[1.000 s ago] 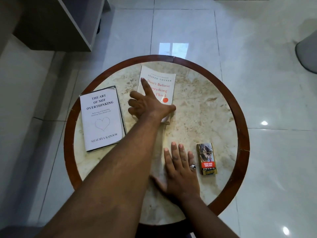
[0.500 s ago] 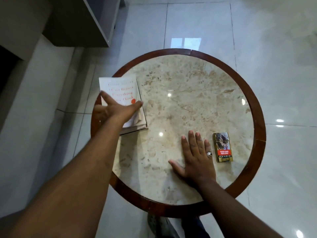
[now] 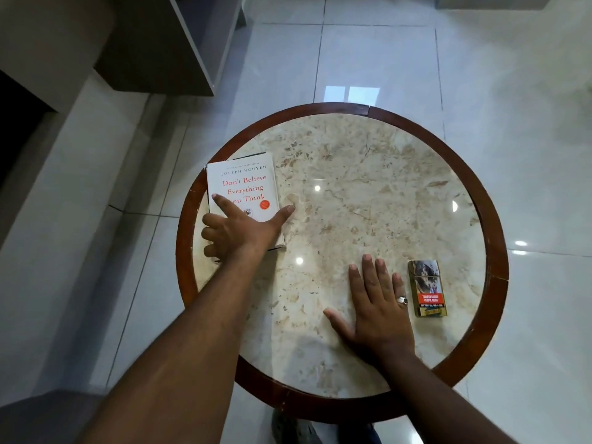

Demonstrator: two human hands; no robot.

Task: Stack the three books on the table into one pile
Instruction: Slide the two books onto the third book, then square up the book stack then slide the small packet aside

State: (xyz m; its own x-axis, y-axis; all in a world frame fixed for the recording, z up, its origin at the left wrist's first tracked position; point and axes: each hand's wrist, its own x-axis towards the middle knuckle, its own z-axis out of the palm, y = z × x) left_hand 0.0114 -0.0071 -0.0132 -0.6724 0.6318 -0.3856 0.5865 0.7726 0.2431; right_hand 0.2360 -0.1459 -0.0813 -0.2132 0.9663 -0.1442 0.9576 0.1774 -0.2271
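Far left, off the desk: grey furniture (image 3: 153, 49) on a pale tiled floor (image 3: 368, 56).

Round desk (image 3: 495, 251), marble top, dark wood rim.

Left side of the desk, at the rim: book pile (image 3: 243, 190). One white cover shows on top, red title "Don't Believe Everything You Think", author line above it. A dark edge of another book shows beneath, at the top and lower right. How many books lie under the top one cannot be told from this view. Books lying loose elsewhere on the desk: none seen.

Left hand (image 3: 237, 232) lies on the near end of the top cover. Index finger stretched along the cover, thumb spread out to the right with its tip on the marble just beside the book, the other three fingers curled over the left edge of the pile. Pressing rather than gripping; not closed round anything.

Right of centre, near edge: right hand (image 3: 374, 306), flat, palm down on bare marble, fingers spread a little, holding nothing. One ring (image 3: 402, 300) on it.

Just right of that hand, not touching: one cigarette pack (image 3: 427, 288), lying flat.

Hands well apart.
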